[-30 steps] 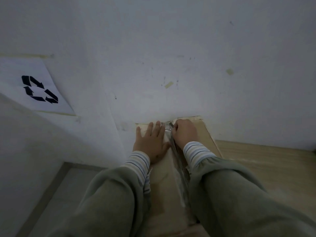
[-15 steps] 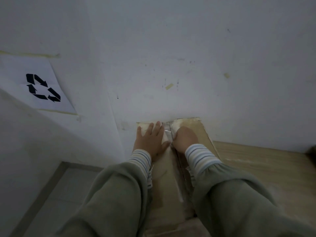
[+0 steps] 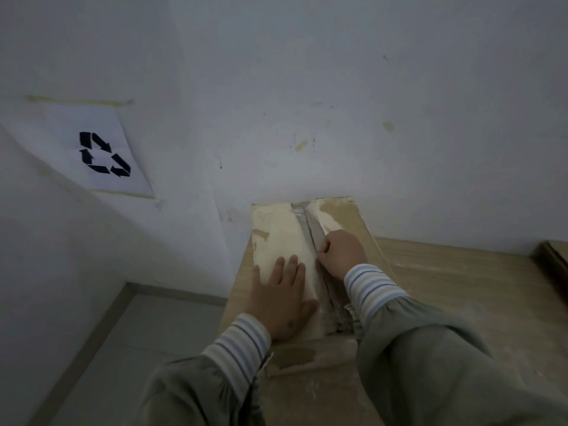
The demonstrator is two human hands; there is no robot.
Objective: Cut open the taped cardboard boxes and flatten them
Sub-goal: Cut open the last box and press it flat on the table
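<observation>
A tan cardboard box (image 3: 276, 229) lies on a wooden table (image 3: 461, 287), its far end against the wall. A strip of clear tape (image 3: 302, 216) runs down its middle seam. My left hand (image 3: 281, 299) presses flat on the left flap, fingers straight. My right hand (image 3: 342, 253) is curled in a fist at the seam, gripping a small cutter that is almost wholly hidden by the fingers. The seam behind the fist looks split.
A white wall stands close behind the box, with a paper recycling sign (image 3: 101, 153) taped at the left. Grey floor (image 3: 138, 333) drops away left of the table. More flat cardboard (image 3: 553, 256) shows at the right edge.
Both hands have slid along the seam from the box's far end towards me. The right fist has drawn back down the tape, and the left hand has followed on the left flap.
</observation>
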